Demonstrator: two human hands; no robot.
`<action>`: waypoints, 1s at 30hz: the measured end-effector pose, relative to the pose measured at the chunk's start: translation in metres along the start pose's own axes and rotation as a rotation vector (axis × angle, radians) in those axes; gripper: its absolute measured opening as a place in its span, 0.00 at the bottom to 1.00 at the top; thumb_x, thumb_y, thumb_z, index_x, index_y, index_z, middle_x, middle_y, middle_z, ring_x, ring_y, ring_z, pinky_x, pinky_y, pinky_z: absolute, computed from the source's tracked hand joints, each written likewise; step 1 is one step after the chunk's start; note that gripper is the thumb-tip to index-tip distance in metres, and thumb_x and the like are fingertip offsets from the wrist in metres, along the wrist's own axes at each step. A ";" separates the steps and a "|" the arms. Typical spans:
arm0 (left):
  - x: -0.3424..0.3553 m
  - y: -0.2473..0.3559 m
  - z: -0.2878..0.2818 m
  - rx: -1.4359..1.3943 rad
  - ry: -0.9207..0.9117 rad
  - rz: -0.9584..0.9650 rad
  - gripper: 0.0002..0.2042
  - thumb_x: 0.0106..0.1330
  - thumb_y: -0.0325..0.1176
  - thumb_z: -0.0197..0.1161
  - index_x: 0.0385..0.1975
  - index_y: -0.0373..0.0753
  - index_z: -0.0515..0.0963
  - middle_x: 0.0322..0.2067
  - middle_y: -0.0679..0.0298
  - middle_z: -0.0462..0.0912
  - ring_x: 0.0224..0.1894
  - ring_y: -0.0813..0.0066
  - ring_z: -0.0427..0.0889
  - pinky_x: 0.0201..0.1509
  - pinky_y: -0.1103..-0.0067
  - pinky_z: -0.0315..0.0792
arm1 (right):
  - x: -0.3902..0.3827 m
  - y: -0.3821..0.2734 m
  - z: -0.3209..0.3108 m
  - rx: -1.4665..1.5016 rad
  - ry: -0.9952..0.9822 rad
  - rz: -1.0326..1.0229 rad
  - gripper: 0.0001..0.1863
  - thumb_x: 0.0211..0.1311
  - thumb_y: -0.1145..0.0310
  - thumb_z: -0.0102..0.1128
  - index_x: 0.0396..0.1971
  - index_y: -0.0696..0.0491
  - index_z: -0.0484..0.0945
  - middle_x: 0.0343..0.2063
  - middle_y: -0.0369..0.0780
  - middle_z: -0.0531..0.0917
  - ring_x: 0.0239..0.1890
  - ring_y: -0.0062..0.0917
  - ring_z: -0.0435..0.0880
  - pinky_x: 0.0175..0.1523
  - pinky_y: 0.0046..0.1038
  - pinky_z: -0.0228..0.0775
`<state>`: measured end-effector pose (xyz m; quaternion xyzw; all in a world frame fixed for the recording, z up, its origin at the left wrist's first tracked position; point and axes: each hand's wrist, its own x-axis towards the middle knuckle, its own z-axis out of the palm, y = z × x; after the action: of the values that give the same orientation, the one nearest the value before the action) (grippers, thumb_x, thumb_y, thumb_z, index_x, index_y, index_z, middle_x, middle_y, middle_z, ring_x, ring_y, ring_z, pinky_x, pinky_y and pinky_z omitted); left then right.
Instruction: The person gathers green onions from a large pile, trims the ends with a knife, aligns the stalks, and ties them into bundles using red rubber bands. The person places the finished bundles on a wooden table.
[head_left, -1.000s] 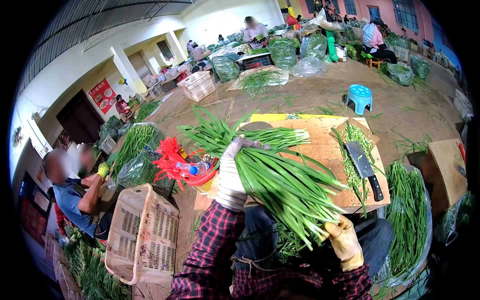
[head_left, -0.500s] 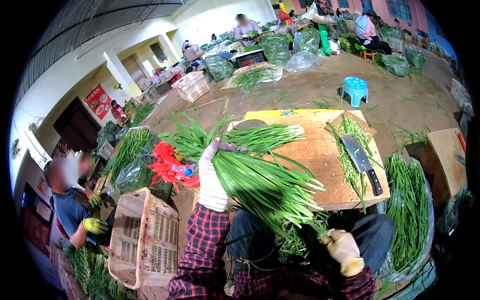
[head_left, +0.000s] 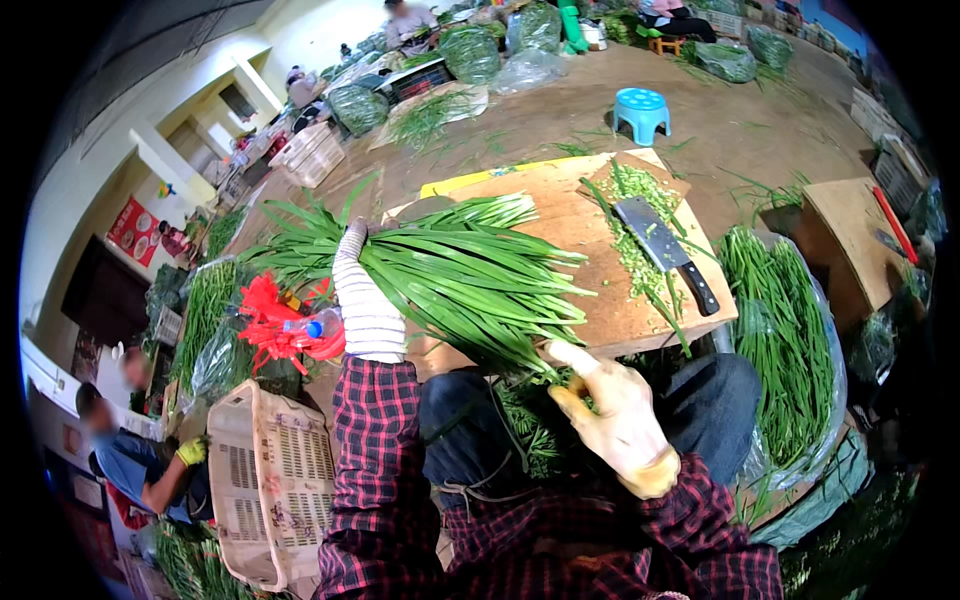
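My left hand [head_left: 355,285], in a striped glove, grips a bunch of long green leafy stalks [head_left: 455,275] near its leafy tops, over a wooden board [head_left: 570,285]; the white ends point right. My right hand [head_left: 580,380], in a cream glove, is at the lower stalk ends, thumb and forefinger curled around some greens. On the board's right lie a cleaver [head_left: 650,240] and chopped pieces [head_left: 635,180]. A smaller bunch [head_left: 500,210] lies behind the held one. Red strips [head_left: 265,320] and a bottle [head_left: 320,328] sit left of the board.
An empty-looking crate [head_left: 270,480] stands at lower left, beside a co-worker [head_left: 150,465]. A sack of greens [head_left: 775,350] and a wooden box [head_left: 840,240] are at right. A blue stool [head_left: 640,115] stands beyond the board; more workers and bags fill the background.
The view has shifted, so the scene sits higher. My left hand has carried the bunch leftward. My right hand has moved down from the ends, then back up to them.
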<state>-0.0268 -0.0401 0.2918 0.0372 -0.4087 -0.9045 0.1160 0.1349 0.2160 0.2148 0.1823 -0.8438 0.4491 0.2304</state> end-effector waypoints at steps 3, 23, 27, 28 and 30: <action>0.003 -0.002 0.001 -0.006 0.048 -0.019 0.10 0.66 0.37 0.60 0.31 0.37 0.77 0.30 0.58 0.81 0.34 0.62 0.81 0.43 0.68 0.78 | 0.017 0.008 0.017 -0.011 0.025 0.004 0.21 0.54 0.72 0.68 0.50 0.48 0.78 0.26 0.41 0.80 0.26 0.31 0.78 0.34 0.31 0.70; -0.002 0.010 0.002 -0.069 -0.106 0.052 0.08 0.64 0.36 0.62 0.29 0.40 0.77 0.32 0.61 0.81 0.41 0.63 0.80 0.54 0.64 0.74 | -0.075 0.116 0.028 0.737 -0.081 0.720 0.13 0.68 0.64 0.54 0.41 0.58 0.80 0.47 0.40 0.80 0.44 0.24 0.75 0.57 0.26 0.65; 0.001 0.011 -0.013 -0.011 -0.038 0.080 0.08 0.65 0.37 0.62 0.30 0.39 0.77 0.32 0.60 0.82 0.41 0.63 0.80 0.54 0.65 0.74 | -0.043 0.048 0.014 0.325 -0.127 0.416 0.18 0.66 0.60 0.56 0.50 0.54 0.78 0.53 0.51 0.77 0.59 0.43 0.73 0.62 0.36 0.64; 0.008 0.001 -0.018 -0.017 -0.058 0.071 0.08 0.65 0.37 0.62 0.30 0.39 0.77 0.33 0.60 0.82 0.41 0.63 0.80 0.54 0.65 0.74 | -0.026 0.033 0.009 0.265 -0.103 0.336 0.23 0.66 0.56 0.55 0.56 0.52 0.74 0.54 0.52 0.76 0.58 0.44 0.73 0.63 0.36 0.63; 0.008 0.013 -0.024 -0.127 -0.143 -0.012 0.08 0.66 0.37 0.61 0.31 0.39 0.77 0.33 0.61 0.82 0.42 0.64 0.80 0.55 0.65 0.73 | 0.001 0.064 0.039 0.027 -0.253 -0.218 0.29 0.66 0.52 0.55 0.58 0.57 0.71 0.53 0.49 0.77 0.54 0.37 0.76 0.57 0.34 0.67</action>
<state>-0.0284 -0.0681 0.2853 -0.0323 -0.3574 -0.9297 0.0831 0.0927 0.2169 0.1533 0.3311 -0.8351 0.4062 0.1675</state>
